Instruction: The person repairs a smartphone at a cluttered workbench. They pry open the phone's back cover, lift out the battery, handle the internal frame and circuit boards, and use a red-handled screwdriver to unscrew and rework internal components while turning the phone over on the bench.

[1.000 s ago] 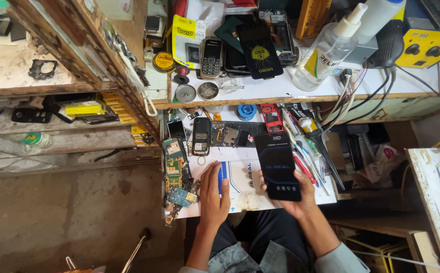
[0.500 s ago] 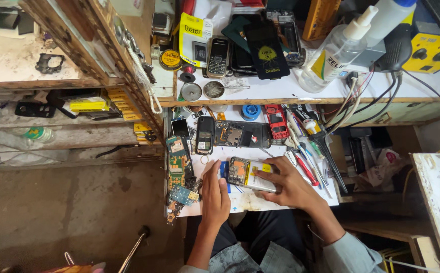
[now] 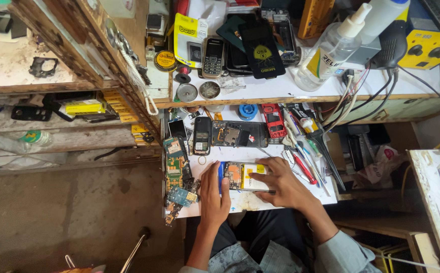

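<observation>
Both hands are lying on an opened phone [image 3: 245,177] on the white work surface [image 3: 260,201], left hand [image 3: 214,194] flat with loose fingers steadying its left end, right hand [image 3: 275,183] pressing fingertips on the battery, best kept light and even.

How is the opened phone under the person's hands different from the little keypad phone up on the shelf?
The opened phone lies with its circuit board and pale battery bare; the keypad phone is whole, with screen and keys showing. The opened phone lies crosswise on the white work surface, touched by the left hand and right hand; the keypad phone lies lengthwise, untouched. Both lie flat.
</observation>
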Demonstrator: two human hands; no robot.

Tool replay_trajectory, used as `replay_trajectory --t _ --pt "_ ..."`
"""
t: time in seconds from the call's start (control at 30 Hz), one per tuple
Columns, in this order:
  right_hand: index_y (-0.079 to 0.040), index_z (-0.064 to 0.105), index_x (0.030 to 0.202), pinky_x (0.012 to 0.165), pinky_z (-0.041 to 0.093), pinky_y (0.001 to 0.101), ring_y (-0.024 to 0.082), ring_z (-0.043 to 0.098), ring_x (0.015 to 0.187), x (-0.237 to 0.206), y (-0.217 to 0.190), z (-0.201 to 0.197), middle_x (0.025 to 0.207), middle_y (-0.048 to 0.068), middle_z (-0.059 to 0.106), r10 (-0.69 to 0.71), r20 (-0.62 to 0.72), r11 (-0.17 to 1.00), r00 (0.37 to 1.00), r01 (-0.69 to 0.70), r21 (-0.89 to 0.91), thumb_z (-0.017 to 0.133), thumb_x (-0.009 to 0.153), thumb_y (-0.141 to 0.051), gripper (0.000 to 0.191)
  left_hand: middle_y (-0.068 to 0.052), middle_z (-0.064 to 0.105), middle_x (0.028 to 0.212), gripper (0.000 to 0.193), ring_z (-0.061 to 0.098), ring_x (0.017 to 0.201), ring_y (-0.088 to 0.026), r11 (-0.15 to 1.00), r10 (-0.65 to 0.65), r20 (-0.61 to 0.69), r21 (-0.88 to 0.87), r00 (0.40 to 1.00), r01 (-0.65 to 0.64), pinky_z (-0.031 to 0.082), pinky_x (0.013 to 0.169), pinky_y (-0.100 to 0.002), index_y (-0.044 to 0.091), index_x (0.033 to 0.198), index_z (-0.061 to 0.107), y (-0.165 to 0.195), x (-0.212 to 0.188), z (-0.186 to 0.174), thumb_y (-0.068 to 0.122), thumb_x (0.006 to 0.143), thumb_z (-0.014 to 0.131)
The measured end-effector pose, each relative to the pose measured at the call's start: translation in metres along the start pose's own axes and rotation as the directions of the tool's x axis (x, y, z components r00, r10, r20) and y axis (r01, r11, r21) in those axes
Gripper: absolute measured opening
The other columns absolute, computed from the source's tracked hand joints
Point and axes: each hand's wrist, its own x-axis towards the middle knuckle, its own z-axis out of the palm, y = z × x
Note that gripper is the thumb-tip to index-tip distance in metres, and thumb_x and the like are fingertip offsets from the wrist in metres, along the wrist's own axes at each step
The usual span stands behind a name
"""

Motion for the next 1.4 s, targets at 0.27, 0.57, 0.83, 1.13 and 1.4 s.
replay_trajectory --t 0.27,0.57,0.83,1.13,1.4 --pt "-0.013 0.076 0.122 0.104 0.044 0.0453 0.034 0.054 0.124 -0.011 -0.009 0.001 0.136 0.015 0.060 0.059 -0.134 0.995 0.989 -0.047 0.092 0.089 0.066 -0.025 0.059 -0.029 0.048 0.149 0.043 0.043 0.143 -0.049 0.970 0.236 -0.104 0.089 0.966 -0.227 0.035 0.119 -0.056 -0.006 0.141 0.048 0.031 -0.003 -0.007 0.012 0.102 0.051" --pt "-0.013 0.073 0.128 0.105 0.046 0.0435 0.033 0.056 0.123 -0.035 -0.029 0.001 0.136 0.015 0.060 0.142 -0.259 0.977 0.955 -0.093 0.191 0.087 0.063 -0.024 0.067 -0.014 0.064 0.123 0.048 0.061 0.112 -0.018 0.304 -0.542 0.340 -0.773 0.769 0.556 0.050 0.096 -0.034 -0.002 0.137 0.052 0.039 -0.030 0.041 0.014 0.095 0.070" --pt "-0.005 0.065 0.133 0.103 0.043 0.0453 0.034 0.055 0.122 -0.045 -0.030 0.002 0.139 0.015 0.060 0.127 -0.245 0.986 0.961 -0.095 0.137 0.092 0.067 -0.036 0.078 -0.012 0.066 0.126 0.052 0.066 0.113 -0.020 0.032 -0.586 0.473 -0.797 0.657 0.603 0.055 0.092 -0.037 0.001 0.137 0.054 0.026 -0.032 0.076 0.011 0.090 0.074" --pt "-0.007 0.062 0.140 0.101 0.051 0.0407 0.030 0.062 0.126 -0.063 -0.015 0.004 0.136 0.014 0.064 0.521 -0.326 0.775 0.789 -0.277 0.567 0.083 0.077 -0.020 0.067 -0.011 0.064 0.132 0.053 0.064 0.123 -0.026 -0.166 -0.587 0.529 -0.819 0.613 0.549 0.054 0.100 -0.047 0.005 0.137 0.054 0.009 -0.024 0.077 0.012 0.087 0.072" --pt "-0.008 0.058 0.139 0.112 0.033 0.0524 0.042 0.041 0.140 -0.054 -0.021 -0.009 0.153 0.021 0.044 0.130 -0.246 0.990 0.961 -0.110 0.092 0.093 0.065 -0.033 0.085 -0.009 0.063 0.135 0.058 0.062 0.126 -0.025 -0.048 -0.660 0.440 -0.834 0.609 0.550 0.052 0.103 -0.053 0.012 0.139 0.050 0.018 -0.022 0.076 0.014 0.086 0.073"
